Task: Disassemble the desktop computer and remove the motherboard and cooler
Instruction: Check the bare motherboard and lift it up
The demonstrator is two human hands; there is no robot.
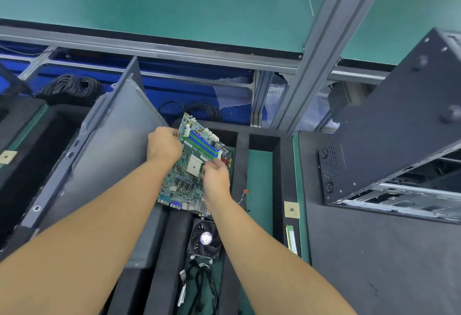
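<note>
Green matting lines the surface between black foam dividers. Nearest to me, a tangle of black cables lies in one compartment, its lower end cut off by the frame edge. Just beyond sits the cooler, fan upward, its far edge hidden under the motherboard. To the right, a small square chip and a memory stick lie on a green strip.

The motherboard is held tilted above the tray, well apart from the case. The left grip is curled round its upper left edge, fingertips hidden behind the board. The right grip pinches at the board just right of the white socket, by a thin metal lever; whether lever or board edge is pinched is too small to tell.

A grey side panel leans at the left, its base hidden behind a forearm. The black case, tipped, runs out of frame at the right. Farther back are coiled black cable and an aluminium post.
</note>
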